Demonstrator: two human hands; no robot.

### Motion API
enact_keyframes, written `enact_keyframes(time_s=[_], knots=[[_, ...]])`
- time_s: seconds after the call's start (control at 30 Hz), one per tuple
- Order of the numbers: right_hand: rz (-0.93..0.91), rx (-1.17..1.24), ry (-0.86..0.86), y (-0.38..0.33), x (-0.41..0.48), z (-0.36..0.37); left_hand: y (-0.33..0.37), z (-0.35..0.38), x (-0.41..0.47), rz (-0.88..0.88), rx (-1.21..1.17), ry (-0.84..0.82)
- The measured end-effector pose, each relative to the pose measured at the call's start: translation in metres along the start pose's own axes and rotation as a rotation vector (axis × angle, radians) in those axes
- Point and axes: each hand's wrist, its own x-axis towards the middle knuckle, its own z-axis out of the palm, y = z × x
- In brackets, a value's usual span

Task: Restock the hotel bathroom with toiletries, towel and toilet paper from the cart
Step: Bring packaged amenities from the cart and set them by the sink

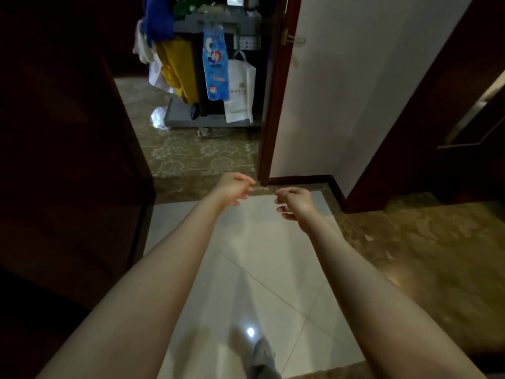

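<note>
Both arms out ahead, my left hand [235,187] and right hand [293,202] loosely curled and holding nothing, I make for the cart [188,116] far past the door frame [269,105], best squaring up close before reaching, since its top shelf looks too dim to read.

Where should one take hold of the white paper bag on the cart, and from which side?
Probably by the loop handle at its top, from the doorway side: the white paper bag is upright, flat against the cart, and the blue pack covers its left edge.
</note>
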Motion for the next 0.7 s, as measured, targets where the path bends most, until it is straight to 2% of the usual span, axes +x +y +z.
enact_keyframes(time_s=[0.2,0.37,0.6,0.7], knots=[[-0.010,-0.037,-0.055,-0.052,0.110,-0.005,0.047,0.003,0.099,-0.015,-0.035,0.053],[0.000,0.021,-0.082,-0.090,0.180,-0.002,0.077,-0.008,0.167,-0.012,-0.110,0.098],[-0.029,-0.004,-0.136,-0.154,0.284,0.048,0.114,-0.062,0.279,0.004,-0.137,0.115],[-0.038,-0.003,-0.104,-0.185,0.341,0.084,0.138,-0.100,0.337,0.007,-0.113,0.121]])
